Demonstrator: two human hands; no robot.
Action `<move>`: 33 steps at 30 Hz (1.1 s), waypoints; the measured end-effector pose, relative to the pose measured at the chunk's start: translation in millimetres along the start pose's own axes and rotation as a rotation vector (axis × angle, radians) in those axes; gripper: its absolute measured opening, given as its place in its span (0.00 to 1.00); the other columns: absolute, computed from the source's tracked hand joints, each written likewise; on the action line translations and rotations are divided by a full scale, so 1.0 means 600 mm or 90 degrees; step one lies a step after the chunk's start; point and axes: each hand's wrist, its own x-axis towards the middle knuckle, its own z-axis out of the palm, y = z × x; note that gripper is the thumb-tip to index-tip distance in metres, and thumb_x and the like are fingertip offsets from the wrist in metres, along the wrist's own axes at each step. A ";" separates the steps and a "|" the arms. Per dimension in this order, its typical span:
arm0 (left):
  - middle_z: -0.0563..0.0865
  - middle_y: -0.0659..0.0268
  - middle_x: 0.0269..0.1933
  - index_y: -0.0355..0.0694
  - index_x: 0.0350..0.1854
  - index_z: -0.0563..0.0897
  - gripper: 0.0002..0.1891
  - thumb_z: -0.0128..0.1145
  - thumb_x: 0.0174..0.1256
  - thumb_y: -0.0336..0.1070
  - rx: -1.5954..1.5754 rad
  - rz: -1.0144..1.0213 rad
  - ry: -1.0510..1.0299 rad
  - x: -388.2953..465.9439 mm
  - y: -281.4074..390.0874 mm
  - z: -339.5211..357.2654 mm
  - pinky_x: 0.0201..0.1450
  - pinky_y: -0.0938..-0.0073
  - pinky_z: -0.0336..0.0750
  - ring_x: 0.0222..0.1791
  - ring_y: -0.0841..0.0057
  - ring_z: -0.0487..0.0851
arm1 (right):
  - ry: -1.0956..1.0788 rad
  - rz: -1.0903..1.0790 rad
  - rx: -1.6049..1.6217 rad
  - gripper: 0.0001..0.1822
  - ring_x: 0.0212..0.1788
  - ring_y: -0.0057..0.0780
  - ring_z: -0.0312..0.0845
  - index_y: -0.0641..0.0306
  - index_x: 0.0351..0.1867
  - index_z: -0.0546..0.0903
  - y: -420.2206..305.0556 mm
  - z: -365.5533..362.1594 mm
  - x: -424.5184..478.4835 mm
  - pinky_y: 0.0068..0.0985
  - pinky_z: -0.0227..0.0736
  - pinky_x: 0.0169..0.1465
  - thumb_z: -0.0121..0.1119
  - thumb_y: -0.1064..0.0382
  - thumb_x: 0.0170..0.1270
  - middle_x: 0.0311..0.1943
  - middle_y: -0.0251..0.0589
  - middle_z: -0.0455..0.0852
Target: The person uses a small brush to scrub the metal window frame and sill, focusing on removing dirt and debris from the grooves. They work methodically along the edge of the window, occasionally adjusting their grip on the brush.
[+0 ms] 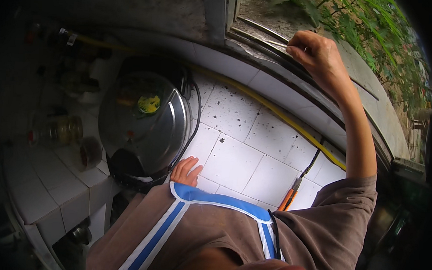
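Note:
At the window, my right hand [317, 54] is raised over the dark sill track [258, 44], thumb and forefinger pinched on the end of a thin, pale strip [277, 44]. What the strip is cannot be told. A thin dark rod [365, 89] shows beyond the wrist, on the outer ledge. My left hand [187, 171] holds nothing; its fingers are slightly spread on the white tiled counter [233, 160], close to a round black electric appliance [146, 119] with a glossy lid. Part of the left hand is hidden behind the blue-edged apron [219, 202].
A yellow hose [269, 105] runs along the wall behind dark specks on the tiles. An orange-handled tool [289, 197] lies near my right side. A black cable [199, 111] curves round the appliance. Jars [66, 127] stand at left in shadow. Green plants [359, 28] grow outside.

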 end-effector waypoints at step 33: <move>0.79 0.53 0.58 0.40 0.53 0.82 0.23 0.55 0.50 0.24 0.009 0.023 -0.055 -0.002 -0.011 0.006 0.61 0.55 0.75 0.60 0.53 0.79 | -0.089 -0.023 -0.149 0.08 0.31 0.30 0.82 0.67 0.44 0.85 0.025 -0.123 -0.076 0.27 0.76 0.36 0.60 0.71 0.65 0.35 0.40 0.86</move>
